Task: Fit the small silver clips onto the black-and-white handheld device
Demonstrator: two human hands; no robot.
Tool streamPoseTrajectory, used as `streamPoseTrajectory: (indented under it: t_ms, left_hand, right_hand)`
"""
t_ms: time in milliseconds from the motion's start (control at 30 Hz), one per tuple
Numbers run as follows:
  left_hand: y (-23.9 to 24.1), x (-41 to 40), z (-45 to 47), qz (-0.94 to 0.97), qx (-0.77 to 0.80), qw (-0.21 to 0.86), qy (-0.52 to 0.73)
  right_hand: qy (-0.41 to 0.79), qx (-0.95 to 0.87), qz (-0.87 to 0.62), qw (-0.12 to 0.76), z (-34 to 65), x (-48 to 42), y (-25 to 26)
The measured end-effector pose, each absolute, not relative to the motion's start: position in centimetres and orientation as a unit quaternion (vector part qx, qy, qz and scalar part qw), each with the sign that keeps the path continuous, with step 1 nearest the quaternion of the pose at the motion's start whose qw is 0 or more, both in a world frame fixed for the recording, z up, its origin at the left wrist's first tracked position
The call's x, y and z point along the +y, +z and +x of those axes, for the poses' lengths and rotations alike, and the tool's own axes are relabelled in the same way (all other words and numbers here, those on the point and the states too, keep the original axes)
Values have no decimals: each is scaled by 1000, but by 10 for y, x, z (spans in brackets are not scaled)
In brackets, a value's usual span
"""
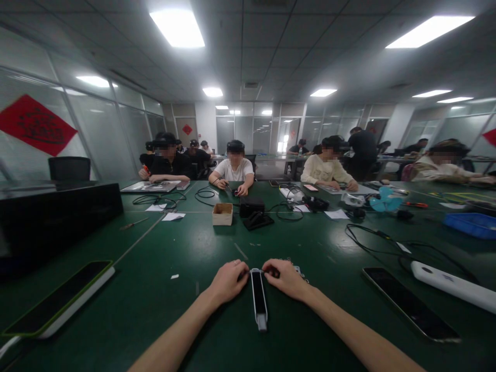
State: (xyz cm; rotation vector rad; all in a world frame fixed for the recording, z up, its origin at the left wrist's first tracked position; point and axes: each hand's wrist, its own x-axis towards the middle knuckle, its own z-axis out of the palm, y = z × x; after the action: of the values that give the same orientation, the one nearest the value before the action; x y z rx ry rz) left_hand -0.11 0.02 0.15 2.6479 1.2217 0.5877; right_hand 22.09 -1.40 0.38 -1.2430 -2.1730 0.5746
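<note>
On the green table right before me lies a slim device (259, 294) with a long black face and a pale grey frame. Its narrow light tip points toward me. At the left of its far end is my left hand (229, 280), fingers curled and bunched, a ring on one of them. My right hand (285, 278) is closed in a pinch at the right of that same end. What either set of fingertips grips is too small or hidden to make out. Small metal pieces like chain links (297, 269) show partly behind my right hand.
A phone (411, 302) and a white elongated case (453, 284) lie right; a green-edged phone (62, 297) lies left. Farther off are a small cardboard box (222, 214), a black box (251, 206), cables, a blue fan (385, 200) and a blue tray (470, 226). Several people sit opposite.
</note>
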Motion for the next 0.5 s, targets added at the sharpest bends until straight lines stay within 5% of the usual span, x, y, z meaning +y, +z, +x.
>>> streamPoseTrajectory:
  t_ms: [333, 500]
  left_hand:
    - [2, 0, -1, 886, 412, 83, 199]
    - [2, 1, -2, 885, 409, 97, 201]
  right_hand:
    - [201, -817, -450, 299, 219, -15, 6]
    - [99, -843, -437, 297, 247, -4, 19]
